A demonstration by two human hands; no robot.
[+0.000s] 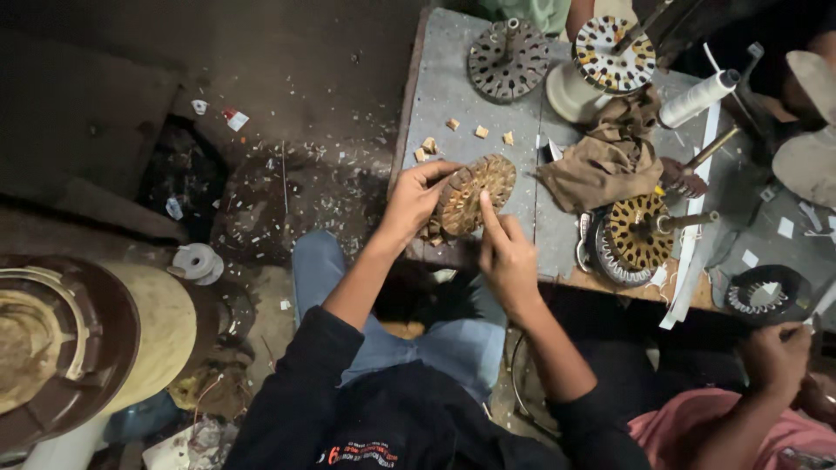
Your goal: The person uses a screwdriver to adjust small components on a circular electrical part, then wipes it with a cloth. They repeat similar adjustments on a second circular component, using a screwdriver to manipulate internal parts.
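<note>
At the near edge of the grey table (453, 87), centre of view: one round slotted metal disc (472, 193), gold-brown, held between both hands.

Left hand (411, 198): fingers curled round the disc's left rim, thumb over the top edge; closed in a grip on it.

Disc: tilted up on edge, its flat slotted face turned toward the right and slightly upward; its longer visible span runs from lower left to upper right. Lower rim at the table edge; whether it rests there cannot be told.

Right hand (508, 258): just below and right of the disc, loosely closed, index finger stretched out with its tip touching the disc's face; remaining fingers folded in.

Further right on the table: crumpled brown cloth (610, 157), a second wound disc on a spindle (640, 231), white thread spool (697, 97).

Far right, low: another person's hand (778, 357) in a pink sleeve, well apart.
</note>
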